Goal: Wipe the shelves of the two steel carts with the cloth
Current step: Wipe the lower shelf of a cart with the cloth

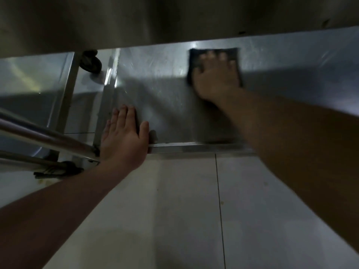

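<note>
- Fingers (210, 55) of right hand (215, 78): straight and slightly spread, pressed flat on cloth (196, 59); fingers of left hand (122, 136): straight and close together, palm down on near left corner of shelf (165, 98).
- Count: two hands, one cloth, two carts in part, two wheels.
- Cloth: dark, roughly square, spread flat, blurred; lying at far edge of shelf, right of centre, under right hand, its corners showing beyond the fingertips.
- Shelf: flat brushed steel, low, scratched, lit in patches, with raised rim (194, 147) along near edge.
- Overhead: underside of upper shelf (155, 18), dark, covering top of view.
- Left: second cart (33, 78) just beside, separated by upright steel posts (107, 78); two round steel bars (44, 136) crossing in front, ending beside left wrist.
- Wheels: one dark wheel (91, 62) between carts at far side, one (58, 169) at near left on floor.
- Below: pale tiled floor (184, 210) with thin dark joints.
</note>
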